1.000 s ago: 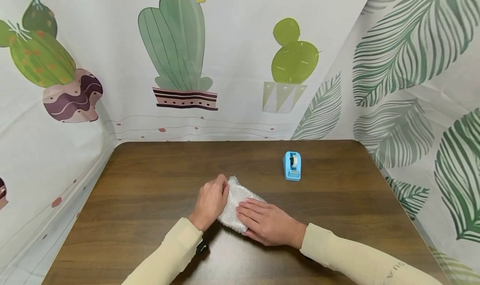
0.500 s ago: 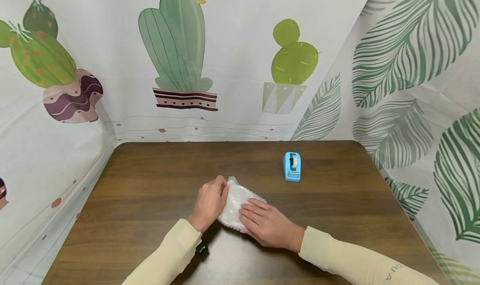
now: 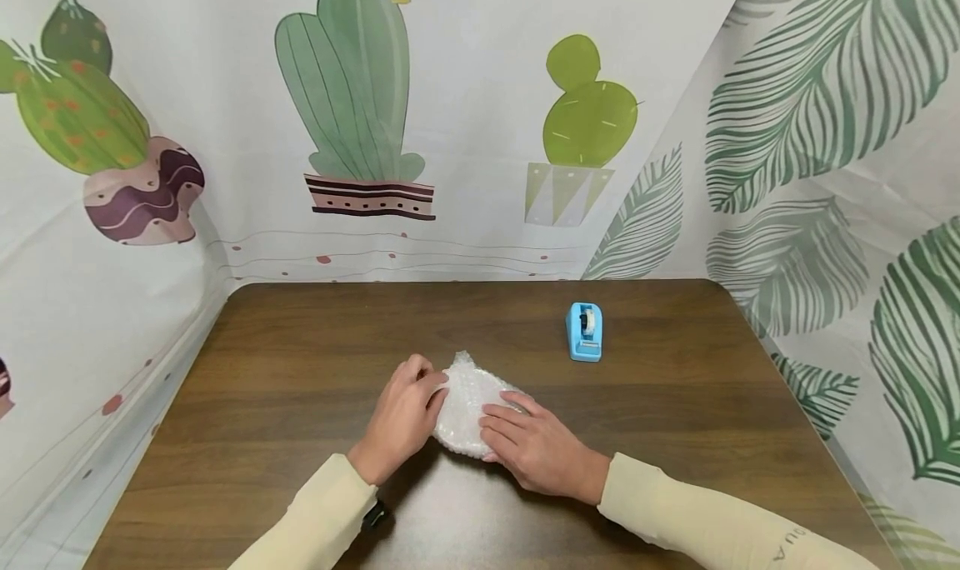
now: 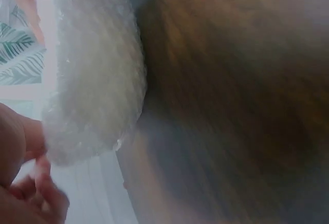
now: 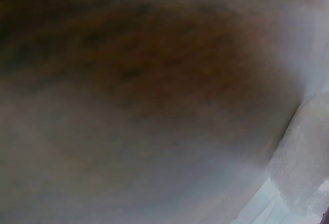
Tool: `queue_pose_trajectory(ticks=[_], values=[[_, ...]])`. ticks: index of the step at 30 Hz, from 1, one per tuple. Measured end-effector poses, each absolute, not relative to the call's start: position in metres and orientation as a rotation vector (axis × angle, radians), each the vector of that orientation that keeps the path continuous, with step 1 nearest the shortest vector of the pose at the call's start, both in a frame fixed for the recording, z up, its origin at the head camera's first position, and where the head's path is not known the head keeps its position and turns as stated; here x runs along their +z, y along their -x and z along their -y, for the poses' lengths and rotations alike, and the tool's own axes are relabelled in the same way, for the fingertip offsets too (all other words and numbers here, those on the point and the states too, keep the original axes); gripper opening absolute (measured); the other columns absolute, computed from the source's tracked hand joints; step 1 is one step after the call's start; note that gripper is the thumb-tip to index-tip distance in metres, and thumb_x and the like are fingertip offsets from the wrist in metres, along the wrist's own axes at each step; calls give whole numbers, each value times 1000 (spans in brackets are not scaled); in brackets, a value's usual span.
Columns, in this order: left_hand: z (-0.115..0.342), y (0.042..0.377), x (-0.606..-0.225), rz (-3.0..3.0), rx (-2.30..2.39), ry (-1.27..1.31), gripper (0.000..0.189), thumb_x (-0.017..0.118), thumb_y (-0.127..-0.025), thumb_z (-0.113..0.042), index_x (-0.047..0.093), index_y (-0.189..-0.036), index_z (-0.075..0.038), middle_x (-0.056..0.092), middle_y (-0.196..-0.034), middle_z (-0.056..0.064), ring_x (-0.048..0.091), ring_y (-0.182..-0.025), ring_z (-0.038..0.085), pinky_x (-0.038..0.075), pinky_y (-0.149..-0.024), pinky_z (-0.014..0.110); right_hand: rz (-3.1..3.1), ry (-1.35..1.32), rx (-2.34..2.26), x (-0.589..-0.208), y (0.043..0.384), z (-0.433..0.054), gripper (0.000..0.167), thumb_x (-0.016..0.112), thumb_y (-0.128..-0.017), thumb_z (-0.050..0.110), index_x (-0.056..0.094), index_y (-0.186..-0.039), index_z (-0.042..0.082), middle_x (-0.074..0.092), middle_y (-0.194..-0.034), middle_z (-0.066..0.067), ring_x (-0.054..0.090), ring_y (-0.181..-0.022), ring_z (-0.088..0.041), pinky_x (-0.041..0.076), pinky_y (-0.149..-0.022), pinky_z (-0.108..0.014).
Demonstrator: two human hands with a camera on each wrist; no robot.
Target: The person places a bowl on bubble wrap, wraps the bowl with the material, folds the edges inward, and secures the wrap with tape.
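Note:
A flat, roundish package in clear bubble wrap is held between both hands, low over the middle of the table. The left hand pinches the wrap at the package's upper left edge, its fingertips beside a loose corner sticking up. From the right, the right hand holds the package with fingers spread over its top and the thumb mostly hidden at the lower edge. In the left wrist view the bubbled side faces the camera; what it encloses is hidden. Only part of the wrapped package shows in the right wrist view.
A light-blue tape dispenser with a roll stands on the brown wooden table, behind and right of the hands. Cloth printed with cacti and leaves hangs along the table's back and sides.
The left hand has shifted slightly left and its fingers have moved along the wrap's edge, uncovering more of the package. The right hand keeps nearly the same place.

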State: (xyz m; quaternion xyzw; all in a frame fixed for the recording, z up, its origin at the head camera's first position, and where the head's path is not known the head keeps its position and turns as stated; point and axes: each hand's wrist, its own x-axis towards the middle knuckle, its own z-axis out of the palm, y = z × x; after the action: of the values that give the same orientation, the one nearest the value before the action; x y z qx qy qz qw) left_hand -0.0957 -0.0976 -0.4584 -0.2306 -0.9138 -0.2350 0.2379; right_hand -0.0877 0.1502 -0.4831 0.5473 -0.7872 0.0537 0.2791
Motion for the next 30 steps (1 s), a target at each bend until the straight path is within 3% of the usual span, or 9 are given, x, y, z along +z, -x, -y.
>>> queue_pose_trajectory(ticks=[6,9,13,18,30], values=[[111,82,-453,2439,-612,880,12,81,-85,0,73,-87,-8,66,-90,0,63,-82,15,56,-73,29,2114,-1471,134,-483,88,-151,38,41,-113,34,72,-114,11,78,-114,1,72,-119,-18,50,-112,-44],[119,76,-449,2426,-559,999,12,84,-85,-8,75,-91,-9,72,-98,1,68,-91,16,59,-80,30,2115,-1475,138,-483,88,-152,37,42,-113,34,71,-114,11,78,-115,1,72,-119,-18,50,-111,-43],[128,71,-448,2432,-446,1149,26,90,-80,-17,77,-102,-10,76,-114,4,71,-109,21,60,-93,34,2122,-1476,131,-482,90,-153,37,42,-113,33,71,-114,12,78,-114,1,72,-119,-18,50,-111,-43],[131,74,-454,2434,-275,1202,39,92,-79,-18,77,-115,-14,76,-127,5,69,-125,25,57,-103,35,2141,-1475,138,-482,91,-156,39,39,-114,33,72,-115,11,79,-114,1,72,-119,-17,50,-112,-42],[125,80,-461,2364,-230,1182,23,84,-84,-13,79,-106,-12,78,-119,5,71,-122,27,59,-98,34,2213,-1477,117,-480,90,-160,43,38,-114,38,71,-121,12,77,-122,0,69,-126,-18,45,-118,-42]])
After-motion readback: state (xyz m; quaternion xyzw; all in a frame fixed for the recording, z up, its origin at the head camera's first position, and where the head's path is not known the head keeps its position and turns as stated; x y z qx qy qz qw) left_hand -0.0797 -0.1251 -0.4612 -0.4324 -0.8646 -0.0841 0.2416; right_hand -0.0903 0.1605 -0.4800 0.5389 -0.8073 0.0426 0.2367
